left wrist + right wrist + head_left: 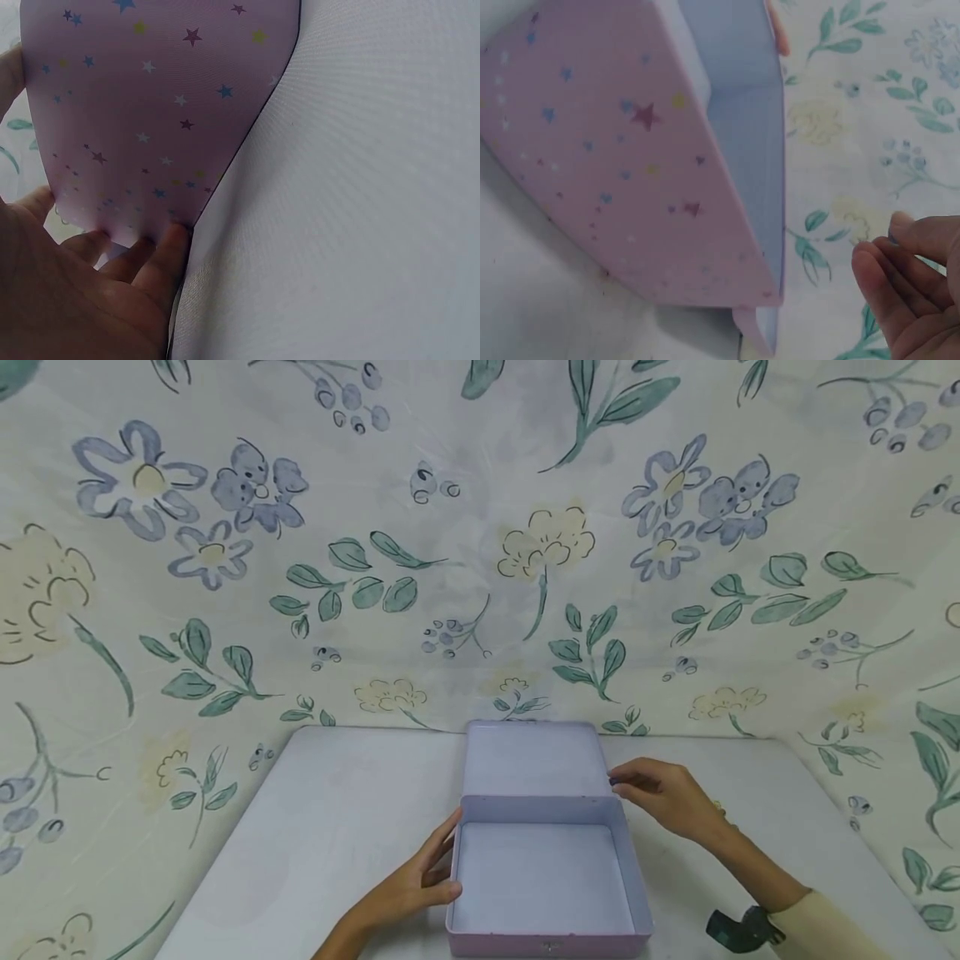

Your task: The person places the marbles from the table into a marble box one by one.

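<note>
One star-printed pink box [540, 881] stands on the white bench [360, 818], its lid [536, 760] laid back so that the box faces you uncovered. Your left grip [415, 883] lies unclenched against the side wall [135, 105], probably to steady it; your right grip [663, 795] pinches a small dark-blue item [892, 239], too hidden to identify, just beside the lid. Floral-patterned sheeting [465, 560] rises behind the bench and along both sides.

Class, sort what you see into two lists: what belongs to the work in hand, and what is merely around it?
Work in hand:
- open box
- lid, folded back
- left hand, touching the box's side
- right hand, pinching a small blue thing, mostly hidden

Merely around:
- white table
- floral backdrop
- dark wrist device
</note>
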Demonstrator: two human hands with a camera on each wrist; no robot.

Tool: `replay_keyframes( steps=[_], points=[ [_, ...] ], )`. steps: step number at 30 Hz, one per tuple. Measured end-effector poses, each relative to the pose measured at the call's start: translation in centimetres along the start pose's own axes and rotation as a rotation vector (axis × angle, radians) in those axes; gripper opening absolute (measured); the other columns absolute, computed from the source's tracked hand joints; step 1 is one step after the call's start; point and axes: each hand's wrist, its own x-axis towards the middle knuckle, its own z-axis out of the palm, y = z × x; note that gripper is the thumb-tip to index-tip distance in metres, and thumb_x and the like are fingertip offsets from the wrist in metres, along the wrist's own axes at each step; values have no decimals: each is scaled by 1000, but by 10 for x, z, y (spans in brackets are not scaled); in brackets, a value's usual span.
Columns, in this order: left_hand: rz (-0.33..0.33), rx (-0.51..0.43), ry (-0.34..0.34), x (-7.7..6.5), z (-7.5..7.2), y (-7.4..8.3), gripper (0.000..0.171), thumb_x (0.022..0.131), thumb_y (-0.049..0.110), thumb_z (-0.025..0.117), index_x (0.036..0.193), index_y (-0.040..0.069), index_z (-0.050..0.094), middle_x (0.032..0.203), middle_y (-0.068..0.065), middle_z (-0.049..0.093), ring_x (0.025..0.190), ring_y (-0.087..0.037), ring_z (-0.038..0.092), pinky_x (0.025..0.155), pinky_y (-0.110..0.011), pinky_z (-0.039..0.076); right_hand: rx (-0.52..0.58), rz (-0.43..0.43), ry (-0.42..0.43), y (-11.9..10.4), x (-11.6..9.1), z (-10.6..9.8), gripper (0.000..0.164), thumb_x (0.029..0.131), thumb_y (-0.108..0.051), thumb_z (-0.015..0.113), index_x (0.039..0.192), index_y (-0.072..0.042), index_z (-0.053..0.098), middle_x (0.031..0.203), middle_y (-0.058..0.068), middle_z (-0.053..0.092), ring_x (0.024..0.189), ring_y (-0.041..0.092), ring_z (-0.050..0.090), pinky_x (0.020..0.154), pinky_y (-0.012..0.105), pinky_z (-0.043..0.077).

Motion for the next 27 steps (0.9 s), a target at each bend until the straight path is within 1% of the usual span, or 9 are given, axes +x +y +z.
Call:
replay_keyframes(
  steps=[5,10,17,22,27],
  points=[
    [6,2,1,0,0,-2,89,99,22,59,162,23,-4,168,-15,-10,150,-54,8,112,-68,31,75,12,-79,-11,8,7,19,92,-7,70,111,-5,73,105,4,76,92,9,72,80,16,57],
    [0,3,2,0,-1,-3,89,99,23,59,162,25,-3,168,-15,-10,150,-54,7,113,-67,31,99,5,-131,-21,15,15,19,93,-11,70,111,-5,73,106,3,75,94,10,71,82,16,56],
    [13,7,-7,-1,-1,-3,89,99,22,59,162,26,-4,167,-17,-11,149,-55,7,112,-68,30,145,-11,-168,-30,24,30,20,93,-15,71,110,-5,73,105,3,75,95,10,72,82,16,56],
    [24,8,-14,-1,-1,-3,88,100,21,58,162,25,-4,167,-19,-11,149,-56,7,112,-70,30,164,-52,-189,-36,30,38,19,93,-15,71,110,-6,74,105,3,75,94,10,72,81,17,57],
    [24,-4,-16,-1,-1,-3,88,100,18,58,162,23,-5,168,-16,-12,150,-54,6,113,-69,28,171,-87,-208,-43,38,45,20,93,-15,70,112,-7,73,106,4,75,93,9,71,80,18,58]
  ],
)
